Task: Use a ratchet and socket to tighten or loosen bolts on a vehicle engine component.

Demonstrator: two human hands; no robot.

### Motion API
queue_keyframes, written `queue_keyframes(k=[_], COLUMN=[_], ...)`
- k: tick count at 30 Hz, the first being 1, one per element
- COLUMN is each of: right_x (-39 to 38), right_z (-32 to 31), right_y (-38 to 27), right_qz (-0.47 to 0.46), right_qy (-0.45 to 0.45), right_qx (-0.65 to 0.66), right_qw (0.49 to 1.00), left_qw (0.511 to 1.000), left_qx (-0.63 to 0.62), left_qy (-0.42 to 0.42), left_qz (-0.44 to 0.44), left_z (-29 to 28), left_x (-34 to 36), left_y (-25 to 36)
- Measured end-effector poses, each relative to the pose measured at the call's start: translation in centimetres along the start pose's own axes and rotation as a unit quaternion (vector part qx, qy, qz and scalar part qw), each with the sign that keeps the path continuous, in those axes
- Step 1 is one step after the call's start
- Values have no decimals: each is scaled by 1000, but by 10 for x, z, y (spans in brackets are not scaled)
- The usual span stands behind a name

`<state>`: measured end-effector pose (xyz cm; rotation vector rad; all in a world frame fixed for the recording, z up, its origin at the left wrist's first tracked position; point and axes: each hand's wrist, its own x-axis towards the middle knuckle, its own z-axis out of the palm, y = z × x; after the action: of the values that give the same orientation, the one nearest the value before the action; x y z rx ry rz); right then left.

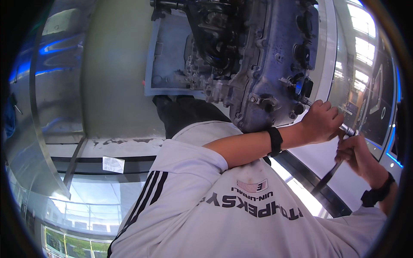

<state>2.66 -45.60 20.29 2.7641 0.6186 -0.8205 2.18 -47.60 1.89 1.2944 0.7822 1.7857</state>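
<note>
An engine [275, 69] with a grey cover on top stands in front of me, its near end close to my body. My left hand [322, 122] is closed around a socket extension bar [307, 102], whose far end meets the engine's near right corner beside a dark connector. At the other end of the bar sits the head of a ratchet wrench [348, 130]. My right hand [356, 155] grips the wrench near that head, fingers curled. The dark handle slants down and left below it, slightly blurred. What the socket sits on is hidden.
A pale blue tray [149, 81] lies beneath the engine's left side, under dark pipework [211, 38]. Shiny metal panels [62, 86] stand at far left. A paper slip [113, 164] hangs on a dark ledge. Dark panels with blue light strips [374, 99] rise at the right.
</note>
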Motion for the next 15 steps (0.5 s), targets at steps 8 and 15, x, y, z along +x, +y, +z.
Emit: queue_keyframes(k=[8,15], right_x=[-7,-6], right_z=[-4,9], right_y=[12,16], right_qz=[-369,-383], right_qy=[83,106], right_qx=[-342,-299], right_qw=[860,868], left_qw=[988,1000], left_qx=[-38,-19], left_qy=[-138,1], left_qz=[-66,5], left_z=[3,1], left_x=[3,2], left_y=[1,0])
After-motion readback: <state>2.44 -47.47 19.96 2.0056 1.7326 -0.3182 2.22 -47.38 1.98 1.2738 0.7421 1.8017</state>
